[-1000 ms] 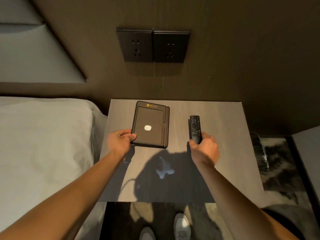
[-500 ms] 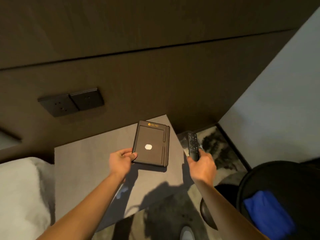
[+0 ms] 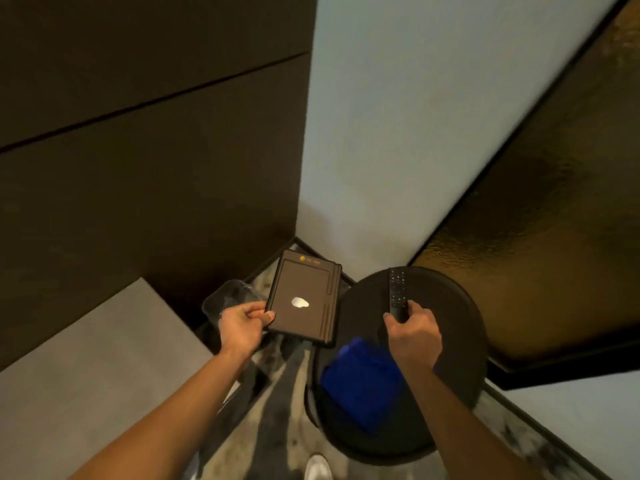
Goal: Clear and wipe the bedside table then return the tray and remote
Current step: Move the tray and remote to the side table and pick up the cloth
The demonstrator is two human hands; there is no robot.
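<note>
My left hand (image 3: 242, 327) grips the near left corner of a dark brown rectangular tray (image 3: 304, 299), held in the air off the right side of the grey bedside table (image 3: 86, 358). A small white scrap (image 3: 300, 302) lies in the tray. My right hand (image 3: 412, 336) holds a black remote (image 3: 397, 292) by its near end, above a round black side table (image 3: 450, 306). A folded blue cloth (image 3: 360, 379) lies on that round table, just below my right hand.
A bin lined with a clear plastic bag (image 3: 228, 299) stands on the floor between the two tables, under my left hand. Dark wall panels rise behind the bedside table. A patterned carpet (image 3: 277, 410) covers the floor, and my shoe (image 3: 317, 467) shows at the bottom.
Both hands lifted the tray and remote off the bedside table and carried them right. The view swung right, bringing the round table and blue cloth under my right hand.
</note>
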